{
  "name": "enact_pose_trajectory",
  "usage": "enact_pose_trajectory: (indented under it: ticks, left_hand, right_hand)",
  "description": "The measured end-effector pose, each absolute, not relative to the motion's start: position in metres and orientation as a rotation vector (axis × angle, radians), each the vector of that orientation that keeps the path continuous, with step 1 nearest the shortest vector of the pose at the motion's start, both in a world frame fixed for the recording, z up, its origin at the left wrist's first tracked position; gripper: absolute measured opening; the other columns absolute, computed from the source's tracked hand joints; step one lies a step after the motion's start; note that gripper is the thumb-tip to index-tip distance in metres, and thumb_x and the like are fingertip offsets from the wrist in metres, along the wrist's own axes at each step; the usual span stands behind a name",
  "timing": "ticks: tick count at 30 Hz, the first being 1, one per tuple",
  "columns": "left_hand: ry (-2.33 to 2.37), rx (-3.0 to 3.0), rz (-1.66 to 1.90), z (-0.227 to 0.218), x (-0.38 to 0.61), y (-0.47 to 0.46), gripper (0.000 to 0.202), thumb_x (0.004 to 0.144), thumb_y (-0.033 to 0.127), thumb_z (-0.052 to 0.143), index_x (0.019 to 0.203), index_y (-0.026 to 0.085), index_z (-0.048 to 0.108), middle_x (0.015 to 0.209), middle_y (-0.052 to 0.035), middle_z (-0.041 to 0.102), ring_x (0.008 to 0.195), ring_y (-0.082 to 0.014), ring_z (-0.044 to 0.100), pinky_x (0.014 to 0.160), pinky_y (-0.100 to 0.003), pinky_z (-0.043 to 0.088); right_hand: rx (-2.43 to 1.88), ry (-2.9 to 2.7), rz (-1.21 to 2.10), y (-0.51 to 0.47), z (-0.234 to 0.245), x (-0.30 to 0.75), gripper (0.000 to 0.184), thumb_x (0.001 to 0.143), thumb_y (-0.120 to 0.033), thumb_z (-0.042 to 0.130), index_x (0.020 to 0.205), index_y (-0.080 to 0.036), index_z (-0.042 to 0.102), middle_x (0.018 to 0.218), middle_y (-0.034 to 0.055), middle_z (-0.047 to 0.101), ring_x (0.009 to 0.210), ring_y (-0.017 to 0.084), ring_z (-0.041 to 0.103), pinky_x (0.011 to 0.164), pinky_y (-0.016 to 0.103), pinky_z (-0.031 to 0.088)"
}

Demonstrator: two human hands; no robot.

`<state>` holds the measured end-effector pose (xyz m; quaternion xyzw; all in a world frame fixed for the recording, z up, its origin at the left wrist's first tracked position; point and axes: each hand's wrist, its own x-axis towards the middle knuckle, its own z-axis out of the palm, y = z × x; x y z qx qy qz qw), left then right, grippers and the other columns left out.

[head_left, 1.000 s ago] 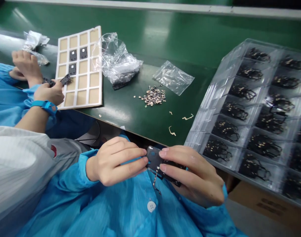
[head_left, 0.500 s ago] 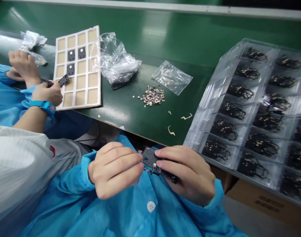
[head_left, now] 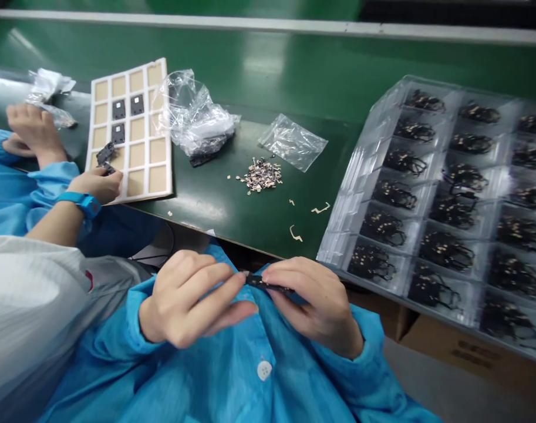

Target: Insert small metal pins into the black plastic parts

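Note:
A thin black plastic part (head_left: 258,282), seen nearly edge-on, is in front of my blue coat. My right hand (head_left: 314,302) is closed on its right end, fingers on top and thumb beneath. At the other end, a fingertip of my left hand (head_left: 192,299) touches or nearly touches the part. The left thumb stretches out below, away from the part. Some of the left fingertips are hidden. Beyond my hands, on the green bench (head_left: 232,217), lie a pile of tiny metal pieces (head_left: 262,175) and a few loose bent strips (head_left: 296,234).
A clear compartment tray (head_left: 338,202) with black wired parts stands at right. A flat zip bag (head_left: 293,143) and a crumpled plastic bag (head_left: 201,120) lie further back. At left, a co-worker's hand (head_left: 98,185) handles a black part over a white gridded tray (head_left: 168,170).
The black part has turned from showing its flat face to nearly edge-on. My left thumb has come away from it. The co-worker's hand has moved over the gridded tray's lower edge.

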<state>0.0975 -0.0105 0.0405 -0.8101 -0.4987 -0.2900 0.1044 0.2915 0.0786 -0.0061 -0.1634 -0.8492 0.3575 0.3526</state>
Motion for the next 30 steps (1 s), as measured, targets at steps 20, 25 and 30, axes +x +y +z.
enact_pose_trajectory:
  ticks: [20,25,30]
  left_hand:
    - [-1.234,-2.559,-0.563,0.056,0.105,0.003,0.026,0.092,0.012,0.047,0.081,0.016,0.07,0.08,-0.0034,0.071,0.072,-0.0153,0.06,0.059,-0.03,0.042]
    - [-1.744,-3.163,-0.617,0.065,0.089,0.038,0.022,0.095,0.024,0.052,0.083,0.017,0.068,0.08,-0.003,0.07,0.072,-0.0136,0.06,0.067,-0.026,0.044]
    - [-2.427,-3.46,-1.263,0.044,0.076,0.05,0.013,0.085,0.023,0.064,0.081,0.013,0.07,0.076,-0.0034,0.069,0.067,-0.0111,0.061,0.063,-0.02,0.047]
  right_hand:
    - [-0.37,-2.341,1.05,0.079,-0.01,0.29,0.01,0.091,-0.009,0.05,0.093,-0.015,0.058,0.085,0.0069,0.066,0.076,0.018,0.063,0.067,0.03,0.053]
    - [-0.179,-2.261,1.234,0.083,-0.009,0.295,0.012,0.093,-0.009,0.051,0.097,-0.016,0.059,0.091,0.007,0.067,0.083,0.016,0.064,0.073,0.028,0.054]
    - [-0.196,-2.016,1.398,0.084,-0.012,0.295,0.011,0.091,-0.009,0.058,0.096,-0.018,0.059,0.085,0.0042,0.067,0.077,0.014,0.065,0.07,0.024,0.054]
